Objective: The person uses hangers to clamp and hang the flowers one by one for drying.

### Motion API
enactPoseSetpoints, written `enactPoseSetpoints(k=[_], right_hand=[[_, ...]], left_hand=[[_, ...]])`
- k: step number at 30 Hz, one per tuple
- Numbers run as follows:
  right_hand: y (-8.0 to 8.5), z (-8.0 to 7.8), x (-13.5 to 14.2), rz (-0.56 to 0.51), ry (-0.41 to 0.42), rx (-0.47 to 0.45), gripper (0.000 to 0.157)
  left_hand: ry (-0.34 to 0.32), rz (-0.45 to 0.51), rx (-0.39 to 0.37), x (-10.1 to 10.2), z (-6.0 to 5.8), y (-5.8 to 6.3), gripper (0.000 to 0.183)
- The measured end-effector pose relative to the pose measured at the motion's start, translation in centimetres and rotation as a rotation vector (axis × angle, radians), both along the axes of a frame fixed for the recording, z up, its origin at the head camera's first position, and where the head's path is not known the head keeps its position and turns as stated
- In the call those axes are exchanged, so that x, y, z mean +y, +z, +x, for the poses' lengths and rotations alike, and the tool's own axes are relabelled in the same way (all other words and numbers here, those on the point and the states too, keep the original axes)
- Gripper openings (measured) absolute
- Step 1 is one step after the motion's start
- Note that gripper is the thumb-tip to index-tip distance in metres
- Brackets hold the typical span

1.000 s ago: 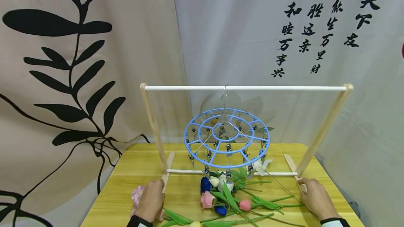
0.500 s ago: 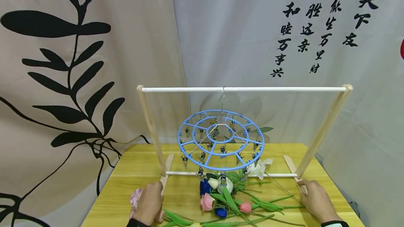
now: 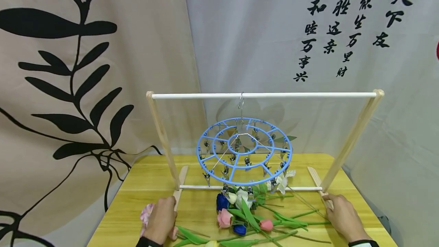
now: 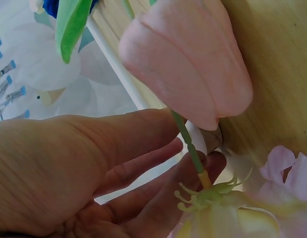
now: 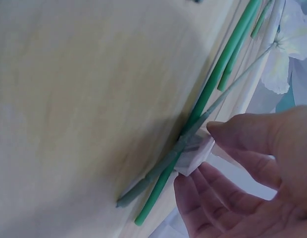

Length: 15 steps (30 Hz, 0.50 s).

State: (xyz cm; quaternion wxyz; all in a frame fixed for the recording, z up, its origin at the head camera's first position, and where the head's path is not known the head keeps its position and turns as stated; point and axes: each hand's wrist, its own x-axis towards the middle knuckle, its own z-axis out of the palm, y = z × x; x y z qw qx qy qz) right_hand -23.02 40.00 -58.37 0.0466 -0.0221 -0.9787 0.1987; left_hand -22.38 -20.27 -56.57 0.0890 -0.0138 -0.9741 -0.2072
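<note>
A drying rack (image 3: 192, 96) with wooden legs and white rods stands on the table. From its top rod hangs a round blue clip hanger (image 3: 245, 183) with several metal clips. My left hand (image 3: 159, 220) grips the front of the rack's left foot. In the left wrist view, a pale pink tulip (image 4: 188, 59) partly covers the fingertips. On the other side, my right hand (image 3: 346, 218) pinches the end of the right foot (image 5: 195, 151) between thumb and fingers. Green stems (image 5: 213, 82) cross that foot's end in the right wrist view.
Artificial flowers lie under the hanger and in front of it: a pink rose (image 3: 225, 218), blue roses (image 3: 222, 202), a white rose (image 3: 242, 197) and a pink tulip (image 3: 266, 224). Pink petals (image 3: 146, 213) show beside my left hand. A printed cloth (image 3: 247, 29) hangs behind the table.
The blue clip hanger has swung left and then partly back right, its clips swaying. The head view has shifted slightly. Both hands keep their hold on the drying rack's feet.
</note>
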Motion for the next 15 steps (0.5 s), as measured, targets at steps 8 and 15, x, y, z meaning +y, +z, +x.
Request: enactPoseSetpoints(k=[8,15], right_hand=[[0.9,0.5,-1.2,0.004,-0.015,0.016,0.04],[2.1,2.1,-4.5,-0.042,0.07,0.213,0.04]], left_hand=[[-0.034,0.015,0.042,0.3,0.5,1.2,0.02],[-0.256,0.096,-0.011,1.1,2.5,3.5,0.028]])
